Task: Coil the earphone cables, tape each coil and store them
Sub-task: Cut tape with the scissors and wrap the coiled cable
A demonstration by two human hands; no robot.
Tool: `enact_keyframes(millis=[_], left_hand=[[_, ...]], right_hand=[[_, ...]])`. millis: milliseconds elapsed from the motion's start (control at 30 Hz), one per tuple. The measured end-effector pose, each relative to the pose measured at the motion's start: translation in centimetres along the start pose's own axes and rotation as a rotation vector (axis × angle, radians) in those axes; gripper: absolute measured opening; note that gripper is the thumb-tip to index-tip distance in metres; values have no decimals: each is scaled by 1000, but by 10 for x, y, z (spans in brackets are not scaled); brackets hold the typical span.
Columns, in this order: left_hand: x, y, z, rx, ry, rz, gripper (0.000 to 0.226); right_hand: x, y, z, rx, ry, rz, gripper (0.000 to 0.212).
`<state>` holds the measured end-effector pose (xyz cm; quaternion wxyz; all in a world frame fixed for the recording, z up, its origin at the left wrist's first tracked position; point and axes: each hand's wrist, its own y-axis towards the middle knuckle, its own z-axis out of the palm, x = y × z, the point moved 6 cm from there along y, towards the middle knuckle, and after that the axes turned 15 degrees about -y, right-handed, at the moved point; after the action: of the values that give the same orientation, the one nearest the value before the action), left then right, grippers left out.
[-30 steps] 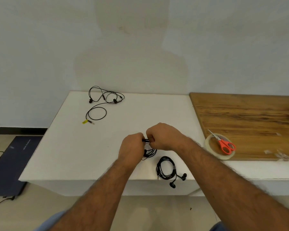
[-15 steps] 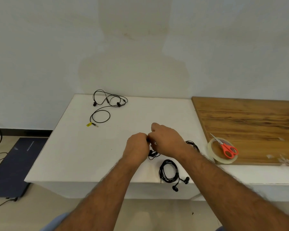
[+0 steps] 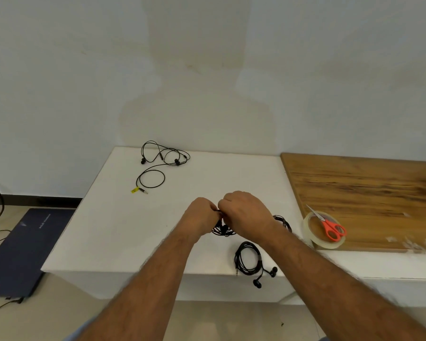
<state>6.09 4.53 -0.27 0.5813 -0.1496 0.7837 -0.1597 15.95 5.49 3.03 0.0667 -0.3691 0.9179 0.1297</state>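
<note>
Head view, the only view. Both forearms reach in from 6 o'clock and converge over the near-centre of the white table (image 3: 123, 230). Left hand (image 3: 202, 217) back-up, fingers curled under, knuckles touching those of the right hand (image 3: 244, 215), which is likewise fisted with its back to the camera. Between the two fists a short black stretch of cable shows; both hands grip the earphone bundle (image 3: 223, 230), whose loops and one earbud hang just below the knuckles, at or just above the tabletop — contact cannot be told. The bundle's shape is mostly hidden by the hands; the visible loops spread roughly left to right. At 5 o'clock from the hands, near the table's front edge, lies a finished coil (image 3: 247, 259), an oval with its long axis running near to far, its two earbuds trailing over the edge toward 5 o'clock. At 3 o'clock, partly behind the right wrist, a second coil (image 3: 282, 221) peeks out. At 11 o'clock, well apart near the far edge, a loose earphone (image 3: 162, 166) sprawls uncoiled, its plug with a yellow tag pointing toward 4 o'clock. On the wooden board (image 3: 367, 193) at 3 o'clock sits a tape roll (image 3: 312, 238) with orange scissors (image 3: 330, 227) resting across it, blades pointing to 10 o'clock. A dark laptop (image 3: 20, 252) lies on the floor at 9 o'clock.
</note>
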Motion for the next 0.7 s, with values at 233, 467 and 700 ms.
enact_keyframes(millis=[233,467,700], left_hand=[[2,-5,0,64,-259,-77,23],[0,-7,1,95,-265,-16,25],[-4,-13,-2,-60,-270,127,19]], right_hand=[[-5,-3,-2,-45,-37,83,38],[-11,-3,-9,-24,58,127,20],[-16,-5,-6,184,83,222,13]])
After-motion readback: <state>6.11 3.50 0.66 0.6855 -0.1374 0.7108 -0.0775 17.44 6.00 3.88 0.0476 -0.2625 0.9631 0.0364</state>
